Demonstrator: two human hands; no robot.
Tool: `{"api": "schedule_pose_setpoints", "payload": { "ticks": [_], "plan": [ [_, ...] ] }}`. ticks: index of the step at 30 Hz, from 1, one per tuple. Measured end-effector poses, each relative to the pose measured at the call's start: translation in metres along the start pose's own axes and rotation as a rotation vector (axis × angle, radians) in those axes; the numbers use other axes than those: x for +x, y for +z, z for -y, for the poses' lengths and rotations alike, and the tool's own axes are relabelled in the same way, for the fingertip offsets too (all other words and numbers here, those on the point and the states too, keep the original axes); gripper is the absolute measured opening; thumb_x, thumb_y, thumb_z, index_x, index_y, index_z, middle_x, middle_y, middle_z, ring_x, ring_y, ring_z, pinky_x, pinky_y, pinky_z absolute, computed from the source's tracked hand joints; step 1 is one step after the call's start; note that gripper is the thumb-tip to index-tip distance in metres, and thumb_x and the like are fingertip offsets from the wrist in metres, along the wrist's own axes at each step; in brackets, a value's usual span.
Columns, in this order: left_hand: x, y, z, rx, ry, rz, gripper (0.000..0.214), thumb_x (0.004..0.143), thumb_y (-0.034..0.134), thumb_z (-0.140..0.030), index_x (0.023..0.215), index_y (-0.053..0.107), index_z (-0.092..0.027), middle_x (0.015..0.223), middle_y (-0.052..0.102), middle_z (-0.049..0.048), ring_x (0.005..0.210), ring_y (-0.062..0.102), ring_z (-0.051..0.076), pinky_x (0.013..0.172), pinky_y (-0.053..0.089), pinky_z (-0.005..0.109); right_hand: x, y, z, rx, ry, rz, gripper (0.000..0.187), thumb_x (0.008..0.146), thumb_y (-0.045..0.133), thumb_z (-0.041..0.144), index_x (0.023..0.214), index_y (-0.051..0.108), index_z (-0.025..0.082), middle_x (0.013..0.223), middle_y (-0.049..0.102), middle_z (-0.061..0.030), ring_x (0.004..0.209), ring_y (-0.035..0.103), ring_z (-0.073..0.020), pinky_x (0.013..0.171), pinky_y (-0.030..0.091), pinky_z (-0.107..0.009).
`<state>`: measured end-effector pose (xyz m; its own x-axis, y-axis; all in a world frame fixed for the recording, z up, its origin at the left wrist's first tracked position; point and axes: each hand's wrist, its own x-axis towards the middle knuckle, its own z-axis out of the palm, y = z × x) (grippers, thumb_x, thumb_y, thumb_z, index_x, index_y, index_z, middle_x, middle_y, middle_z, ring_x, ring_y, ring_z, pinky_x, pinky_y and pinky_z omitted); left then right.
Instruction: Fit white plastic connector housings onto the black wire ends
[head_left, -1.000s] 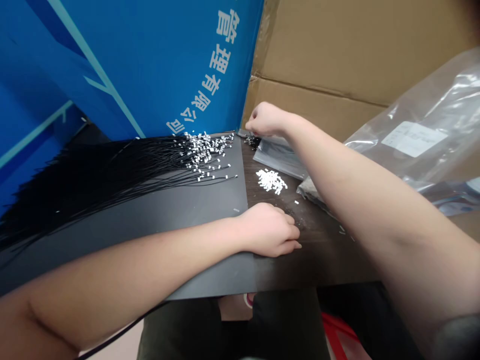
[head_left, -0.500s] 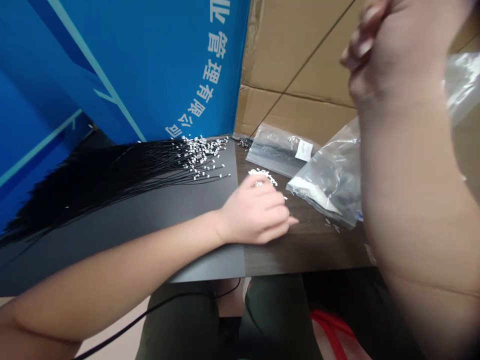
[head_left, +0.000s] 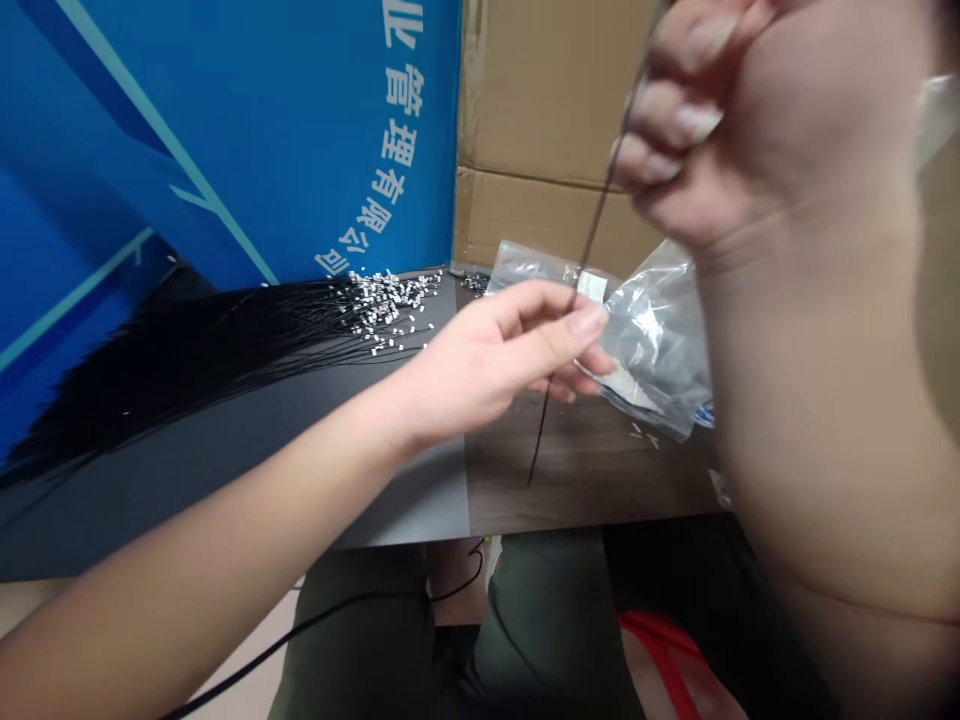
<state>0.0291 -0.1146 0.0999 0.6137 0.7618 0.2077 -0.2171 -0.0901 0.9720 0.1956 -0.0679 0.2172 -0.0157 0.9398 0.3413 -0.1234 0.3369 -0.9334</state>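
Observation:
A thin black wire [head_left: 598, 220] runs slanting down from the top of the view, past both hands, and ends loose over the table. My left hand [head_left: 517, 350] pinches it between thumb and fingers, above the wood-look tabletop. Close to the camera at upper right, my right hand [head_left: 697, 120] is raised with curled fingers against the upper part of the wire; its fingertips are slightly blurred. Left of the hands lies a thick bundle of black wires [head_left: 187, 340] with small white connectors [head_left: 390, 300] at their ends.
Clear plastic bags [head_left: 660, 340] lie behind my left hand, one with white bits inside. A few loose white pieces [head_left: 645, 436] are on the wood-look table [head_left: 592, 480]. A blue printed panel [head_left: 300, 120] and a cardboard box [head_left: 540, 100] stand at the back.
My left hand has lifted off the table beside the white pieces and turned, now pinching the wire. My right hand has moved slightly left and down, and the wire hangs more steeply.

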Motion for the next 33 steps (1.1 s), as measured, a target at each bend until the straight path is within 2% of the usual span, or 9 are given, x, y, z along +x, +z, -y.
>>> {"api": "schedule_pose_setpoints", "payload": {
  "ticks": [4,8,14,16,20,22,27,29,33],
  "plan": [
    [-0.020,0.016,0.019,-0.280,-0.191,0.028,0.026,0.107,0.066,-0.042,0.108,0.070,-0.016,0.090,0.082,0.0082,0.077,0.081,0.018,0.074,0.065,0.031,-0.005,0.001,-0.053,0.185,0.157,0.074,0.034,0.104,0.052,0.023,0.069,0.048,0.022,0.056,0.033,0.0095,0.039,0.022,-0.0056,0.038,0.019,-0.026],
    [-0.033,0.015,0.045,-0.441,-0.367,-0.099,0.029,0.111,0.056,-0.042,0.115,0.070,-0.017,0.095,0.084,0.0110,0.076,0.082,0.020,0.067,0.065,0.030,-0.013,-0.006,-0.113,0.205,0.312,0.098,0.035,0.092,0.080,0.044,0.076,0.058,0.023,0.062,0.057,0.0051,0.046,0.039,-0.0083,0.042,0.034,-0.026],
    [-0.044,0.000,0.088,0.001,-0.192,-0.138,0.045,0.118,0.031,-0.047,0.129,0.066,-0.020,0.111,0.085,0.0112,0.090,0.085,0.023,0.074,0.069,0.038,-0.037,0.002,-0.176,0.057,0.434,0.295,0.050,0.084,0.085,0.068,0.091,0.079,0.019,0.095,0.082,-0.0096,0.066,0.066,-0.0130,0.051,0.050,-0.025],
    [-0.045,-0.002,0.095,0.074,-0.164,-0.125,0.047,0.118,0.029,-0.047,0.127,0.068,-0.022,0.112,0.086,0.0107,0.091,0.086,0.023,0.074,0.070,0.037,-0.040,0.005,-0.185,0.014,0.393,0.284,0.041,0.082,0.091,0.057,0.086,0.080,0.018,0.089,0.082,-0.0075,0.064,0.065,-0.0108,0.051,0.049,-0.022],
    [-0.039,-0.003,0.092,-0.053,-0.370,-0.095,0.039,0.116,0.038,-0.050,0.120,0.064,-0.021,0.118,0.085,0.0116,0.101,0.085,0.026,0.082,0.071,0.041,-0.030,-0.003,-0.182,0.074,0.404,0.284,0.030,0.089,0.088,0.046,0.092,0.081,0.017,0.084,0.081,-0.0055,0.063,0.070,-0.0110,0.052,0.052,-0.021],
    [-0.028,-0.012,0.084,-0.025,-0.416,-0.170,0.033,0.112,0.050,-0.050,0.114,0.064,-0.020,0.117,0.084,0.0132,0.102,0.084,0.026,0.083,0.070,0.041,-0.023,-0.011,-0.178,0.119,0.382,0.268,0.029,0.090,0.087,0.046,0.095,0.080,0.018,0.082,0.079,-0.0045,0.062,0.070,-0.0112,0.055,0.055,-0.022],
    [0.025,-0.070,0.068,0.634,-0.170,-0.516,0.019,0.101,0.063,-0.035,0.098,0.067,-0.017,0.094,0.078,0.0088,0.083,0.072,0.021,0.077,0.060,0.037,-0.019,-0.027,-0.187,0.161,0.251,0.141,0.033,0.092,0.084,0.052,0.099,0.077,0.020,0.073,0.074,-0.0003,0.053,0.064,-0.0104,0.049,0.051,-0.025],
    [0.047,-0.093,0.070,0.893,-0.117,-0.469,0.018,0.097,0.066,-0.034,0.092,0.070,-0.017,0.092,0.076,0.0068,0.087,0.069,0.022,0.086,0.057,0.040,-0.021,-0.029,-0.196,0.102,0.196,0.123,0.036,0.091,0.083,0.056,0.099,0.077,0.021,0.072,0.074,-0.0002,0.054,0.064,-0.0110,0.050,0.050,-0.025],
    [0.066,-0.113,0.088,1.072,0.027,-0.365,0.021,0.099,0.061,-0.035,0.097,0.074,-0.018,0.100,0.076,0.0075,0.094,0.067,0.023,0.090,0.052,0.040,-0.022,-0.034,-0.206,0.004,0.142,0.055,0.035,0.094,0.079,0.058,0.098,0.077,0.024,0.072,0.073,0.0002,0.054,0.063,-0.0112,0.052,0.050,-0.027]
  ]
}}
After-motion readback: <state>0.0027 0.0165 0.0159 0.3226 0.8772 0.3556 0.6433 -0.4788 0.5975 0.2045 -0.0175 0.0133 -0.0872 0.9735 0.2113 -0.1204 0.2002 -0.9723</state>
